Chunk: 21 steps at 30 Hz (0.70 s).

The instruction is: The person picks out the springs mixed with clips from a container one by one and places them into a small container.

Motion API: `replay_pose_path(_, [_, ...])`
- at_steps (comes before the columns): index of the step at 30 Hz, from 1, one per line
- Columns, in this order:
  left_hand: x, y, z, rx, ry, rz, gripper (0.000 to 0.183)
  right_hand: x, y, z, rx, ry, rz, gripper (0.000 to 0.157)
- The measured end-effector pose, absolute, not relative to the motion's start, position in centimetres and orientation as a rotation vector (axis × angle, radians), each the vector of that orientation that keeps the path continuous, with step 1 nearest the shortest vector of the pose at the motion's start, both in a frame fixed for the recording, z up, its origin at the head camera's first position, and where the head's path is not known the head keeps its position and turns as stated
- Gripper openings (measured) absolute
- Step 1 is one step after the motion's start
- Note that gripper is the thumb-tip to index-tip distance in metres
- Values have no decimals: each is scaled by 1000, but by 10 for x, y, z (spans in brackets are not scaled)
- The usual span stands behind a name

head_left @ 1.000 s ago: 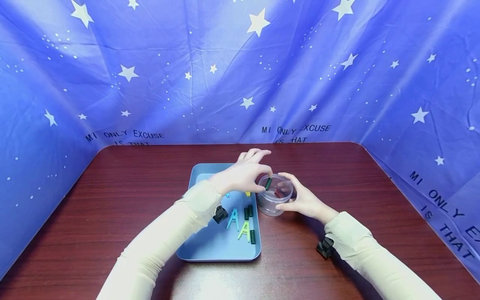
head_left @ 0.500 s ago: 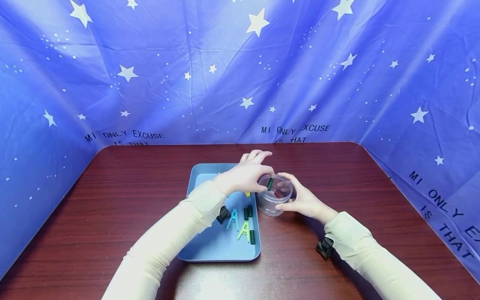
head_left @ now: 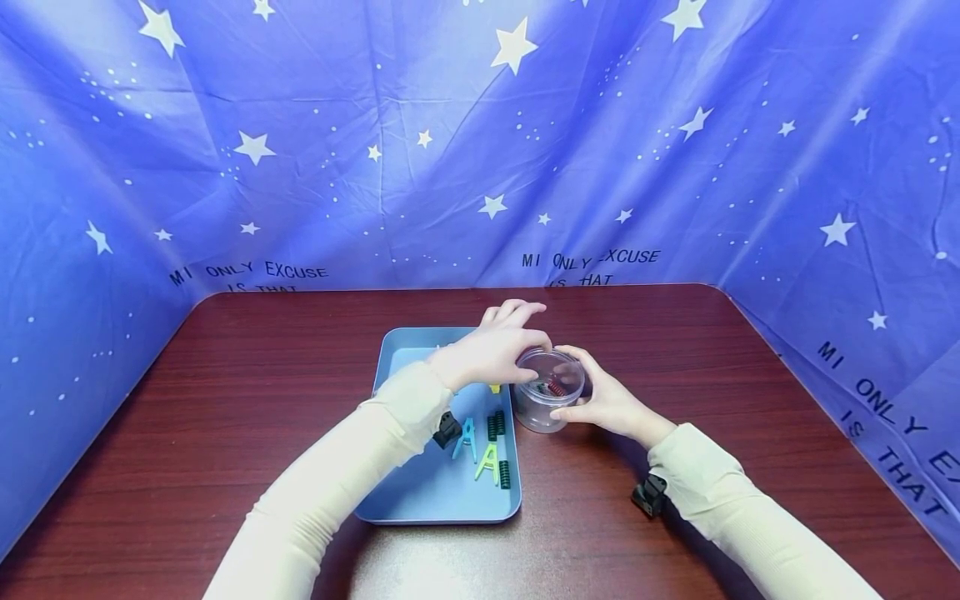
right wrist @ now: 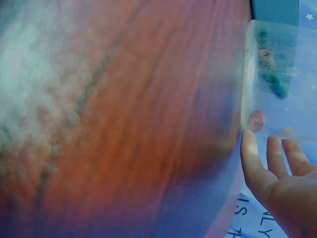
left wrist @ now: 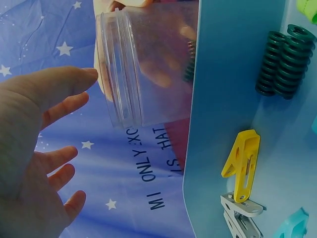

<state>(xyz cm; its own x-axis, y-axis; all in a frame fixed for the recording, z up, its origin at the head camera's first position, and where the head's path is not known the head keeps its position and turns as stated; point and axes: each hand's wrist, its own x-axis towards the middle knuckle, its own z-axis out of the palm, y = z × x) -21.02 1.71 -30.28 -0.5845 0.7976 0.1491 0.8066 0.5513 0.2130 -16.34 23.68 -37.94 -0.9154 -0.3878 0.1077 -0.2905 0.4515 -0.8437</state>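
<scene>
A clear plastic jar (head_left: 538,417) stands on the table against the blue tray's right side. My right hand (head_left: 613,402) grips its right side, thumb in front and fingers behind. Above the jar's mouth is my left hand (head_left: 491,357), thumb and forefinger apart with nothing between them, as the left wrist view (left wrist: 29,144) also shows. Inside the jar lie a red coil spring (head_left: 556,387) and a dark green coil spring (left wrist: 190,62), partly hidden. Two dark green springs (left wrist: 290,62) stay side by side in the tray, and another green spring (head_left: 505,474) lies nearer its front corner.
The blue tray (head_left: 420,507) also holds a blue clothespin (head_left: 467,437), a lime clothespin (head_left: 488,463), a yellow clothespin (left wrist: 242,163) and a grey clothespin (left wrist: 240,215). My left forearm covers part of it. A starry blue cloth (head_left: 420,192) hangs behind the table (head_left: 262,400).
The green spring pinched by my left thumb and forefinger has been let go and dropped into the jar. My left hand shifted slightly right; the right hand and jar stayed put.
</scene>
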Motion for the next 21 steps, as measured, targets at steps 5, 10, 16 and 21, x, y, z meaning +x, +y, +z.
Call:
replay_pose_path(5, [-211,15,-303,-1419,-2731,-412,29,-163,235,-379,-623,2575,-1498,82])
replay_pose_path(10, [-211,13,-303,-1423,-2726,-412,28,-162,235,-378,-610,2583,-1489,83])
replay_pose_path(16, [-212,11,-302,-1417,-2742,-393,29,-162,235,-378,-575,2601,-1469,84])
replay_pose_path(21, [-212,8,-302,-1414,-2753,-387,29,-163,235,-378,-597,2598,-1476,84])
